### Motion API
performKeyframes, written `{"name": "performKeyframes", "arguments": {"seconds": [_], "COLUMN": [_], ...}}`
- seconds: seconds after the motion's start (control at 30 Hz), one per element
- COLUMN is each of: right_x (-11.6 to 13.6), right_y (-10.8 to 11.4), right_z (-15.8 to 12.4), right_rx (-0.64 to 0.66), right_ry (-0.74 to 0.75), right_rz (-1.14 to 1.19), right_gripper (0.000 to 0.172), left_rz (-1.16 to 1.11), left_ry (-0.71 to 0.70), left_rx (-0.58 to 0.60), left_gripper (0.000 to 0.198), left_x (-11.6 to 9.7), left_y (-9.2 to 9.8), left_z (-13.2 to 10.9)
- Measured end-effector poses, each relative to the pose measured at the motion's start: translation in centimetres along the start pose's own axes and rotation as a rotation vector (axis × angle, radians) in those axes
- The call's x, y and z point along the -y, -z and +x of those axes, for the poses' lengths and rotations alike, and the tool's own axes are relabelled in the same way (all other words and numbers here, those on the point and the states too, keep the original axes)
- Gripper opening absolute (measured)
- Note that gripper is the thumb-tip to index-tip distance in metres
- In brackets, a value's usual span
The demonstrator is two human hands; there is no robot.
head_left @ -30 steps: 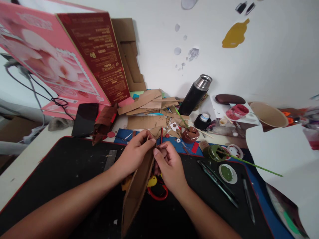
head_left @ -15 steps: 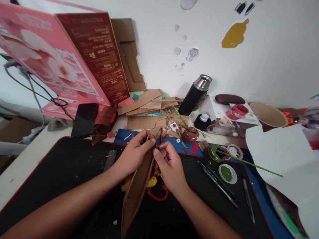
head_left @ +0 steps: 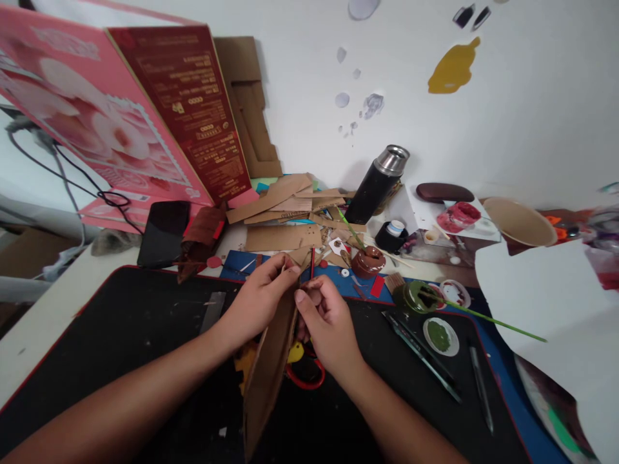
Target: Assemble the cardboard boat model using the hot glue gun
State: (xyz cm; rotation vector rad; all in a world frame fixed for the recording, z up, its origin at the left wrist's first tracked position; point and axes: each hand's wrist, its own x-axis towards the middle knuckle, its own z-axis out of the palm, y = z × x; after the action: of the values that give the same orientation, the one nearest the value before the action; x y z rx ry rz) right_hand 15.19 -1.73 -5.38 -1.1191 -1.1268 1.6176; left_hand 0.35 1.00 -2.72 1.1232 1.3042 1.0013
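Observation:
A long folded strip of brown cardboard [head_left: 269,374] runs between my hands, its near end reaching toward me. My left hand [head_left: 264,290] is closed on its far end, thumb and fingers pinching the edge. Closed against the right edge of the same strip is my right hand [head_left: 326,316], its thumb tip near the left thumb. Partly hidden behind the strip and the right hand lie red-handled scissors [head_left: 307,375] and a yellow piece [head_left: 296,352] on the black mat [head_left: 159,328].
Cardboard scraps [head_left: 283,237] lie beyond the hands. A brown paint jar [head_left: 368,263], a green paint jar [head_left: 418,298], a black thermos [head_left: 374,187] and pens [head_left: 423,357] stand or lie to the right. A phone [head_left: 164,233] and a pink box [head_left: 97,122] are at left.
The near end of the cardboard strip has swung slightly to the right and tilted. Both hands keep nearly the same place and grip.

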Motion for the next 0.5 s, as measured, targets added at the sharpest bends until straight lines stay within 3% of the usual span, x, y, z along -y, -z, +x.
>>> {"name": "performKeyframes", "arguments": {"seconds": [0.5], "right_x": [-0.11], "right_y": [-0.12], "right_z": [0.20], "right_rx": [-0.023], "right_ry": [-0.012], "right_rz": [0.038], "right_gripper": [0.032], "left_rz": [0.109], "left_ry": [-0.050], "left_rx": [-0.064], "left_gripper": [0.050], "left_x": [-0.10], "left_y": [-0.05], "left_z": [-0.15]}}
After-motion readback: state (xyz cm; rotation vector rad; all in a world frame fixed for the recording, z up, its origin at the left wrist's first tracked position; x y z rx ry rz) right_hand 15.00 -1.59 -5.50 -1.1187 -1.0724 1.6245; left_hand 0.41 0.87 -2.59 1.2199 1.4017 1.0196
